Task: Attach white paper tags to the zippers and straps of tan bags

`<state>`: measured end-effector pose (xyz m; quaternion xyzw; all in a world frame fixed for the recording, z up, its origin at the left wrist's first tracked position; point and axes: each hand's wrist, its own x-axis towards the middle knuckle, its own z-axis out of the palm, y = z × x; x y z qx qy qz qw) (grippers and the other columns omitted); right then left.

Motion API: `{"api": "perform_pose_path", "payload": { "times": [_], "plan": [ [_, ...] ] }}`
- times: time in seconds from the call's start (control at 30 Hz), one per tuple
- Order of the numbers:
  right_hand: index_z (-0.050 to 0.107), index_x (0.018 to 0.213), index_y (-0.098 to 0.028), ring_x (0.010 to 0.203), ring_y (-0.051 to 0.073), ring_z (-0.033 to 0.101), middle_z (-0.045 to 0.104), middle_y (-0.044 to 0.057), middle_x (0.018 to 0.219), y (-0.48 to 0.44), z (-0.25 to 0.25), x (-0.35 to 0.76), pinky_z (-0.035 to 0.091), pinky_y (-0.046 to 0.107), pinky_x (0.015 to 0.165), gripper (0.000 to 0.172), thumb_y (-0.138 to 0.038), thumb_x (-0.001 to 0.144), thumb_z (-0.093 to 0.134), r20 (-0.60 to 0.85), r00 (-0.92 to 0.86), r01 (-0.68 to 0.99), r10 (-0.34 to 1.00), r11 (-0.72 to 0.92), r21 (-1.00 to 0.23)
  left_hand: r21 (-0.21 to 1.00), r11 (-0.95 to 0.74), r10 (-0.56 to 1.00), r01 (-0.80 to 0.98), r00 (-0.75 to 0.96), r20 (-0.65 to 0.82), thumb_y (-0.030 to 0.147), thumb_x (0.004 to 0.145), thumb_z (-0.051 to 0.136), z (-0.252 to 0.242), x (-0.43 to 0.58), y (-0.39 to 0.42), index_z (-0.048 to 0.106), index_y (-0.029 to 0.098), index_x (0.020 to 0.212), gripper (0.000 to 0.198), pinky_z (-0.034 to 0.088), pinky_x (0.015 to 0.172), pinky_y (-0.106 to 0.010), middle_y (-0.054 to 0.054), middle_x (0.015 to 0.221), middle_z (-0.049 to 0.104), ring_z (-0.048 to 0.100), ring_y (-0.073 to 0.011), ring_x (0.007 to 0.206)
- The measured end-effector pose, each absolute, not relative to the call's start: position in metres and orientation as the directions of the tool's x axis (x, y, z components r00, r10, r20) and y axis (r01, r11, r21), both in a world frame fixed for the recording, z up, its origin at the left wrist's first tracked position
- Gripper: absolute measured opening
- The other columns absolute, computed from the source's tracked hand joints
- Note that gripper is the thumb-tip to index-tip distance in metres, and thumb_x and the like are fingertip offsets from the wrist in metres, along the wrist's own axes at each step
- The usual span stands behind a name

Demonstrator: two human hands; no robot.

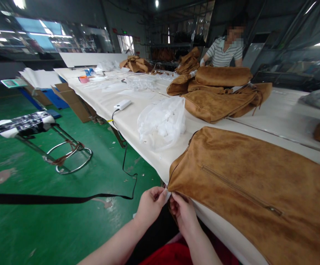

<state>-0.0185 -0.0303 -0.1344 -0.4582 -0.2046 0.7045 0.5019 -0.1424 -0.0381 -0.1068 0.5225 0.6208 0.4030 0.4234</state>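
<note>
A large brown suede bag (253, 184) lies flat on the white table (148, 147), its zipper running diagonally across it. Its near corner hangs over the table's front edge. My left hand (150, 204) pinches a small white piece at that corner, fingers closed. My right hand (183, 213) is closed on the bag's lower edge right beside it, fingers curled under the suede.
A clear plastic bag (162, 123) with white pieces lies behind the bag. More brown bags (220, 95) are piled further back, where a person in a striped shirt (224, 51) works. A white power bank (122, 104) with a black cable sits on the table. A stool (38, 129) stands on the green floor.
</note>
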Motion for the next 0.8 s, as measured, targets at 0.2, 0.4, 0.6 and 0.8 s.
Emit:
{"api": "perform_pose_path", "payload": {
  "times": [0.2,0.4,0.6,0.8],
  "plan": [
    [0.072,0.079,-0.015,0.049,0.009,0.051,0.062,-0.001,0.062,-0.034,-0.138,-0.013,0.033,0.019,0.041,0.033,-0.042,0.064,0.080,-0.388,-0.092,-0.410,0.917,-0.390,-0.824,0.983,0.147,0.988,0.106,-0.070,-0.140,0.044,0.080,0.062,-0.112,-0.141,-0.036,0.067,0.014,0.075,0.031,0.049,0.062,-0.023,-0.005,0.069,0.069,0.062,-0.0156,0.063],
    [0.074,0.080,-0.015,0.049,0.008,0.051,0.061,-0.001,0.061,-0.033,-0.140,-0.013,0.035,0.017,0.040,0.037,-0.047,0.063,0.081,-0.349,-0.084,-0.337,0.933,-0.356,-0.871,0.977,0.166,0.985,0.135,-0.080,-0.156,0.044,0.078,0.062,-0.113,-0.141,-0.030,0.066,0.014,0.072,0.031,0.048,0.060,-0.023,-0.004,0.066,0.067,0.060,-0.0149,0.060],
    [0.073,0.076,-0.013,0.049,0.008,0.053,0.062,0.001,0.062,-0.034,-0.138,-0.014,0.036,0.016,0.040,0.041,-0.051,0.062,0.081,-0.403,-0.162,-0.366,0.901,-0.434,-0.823,0.960,0.157,0.987,0.231,-0.058,-0.147,0.041,0.079,0.060,-0.111,-0.150,-0.033,0.064,0.015,0.073,0.027,0.045,0.058,-0.022,-0.002,0.066,0.066,0.057,-0.0137,0.060],
    [0.071,0.071,-0.012,0.046,0.007,0.051,0.060,0.000,0.059,-0.034,-0.136,-0.016,0.034,0.016,0.040,0.043,-0.051,0.057,0.084,-0.413,-0.207,-0.378,0.887,-0.462,-0.803,0.931,0.119,0.992,0.345,0.006,-0.129,0.040,0.081,0.054,-0.108,-0.159,-0.032,0.064,0.016,0.072,0.027,0.043,0.057,-0.022,-0.001,0.065,0.065,0.057,-0.0137,0.060]
  ]
}}
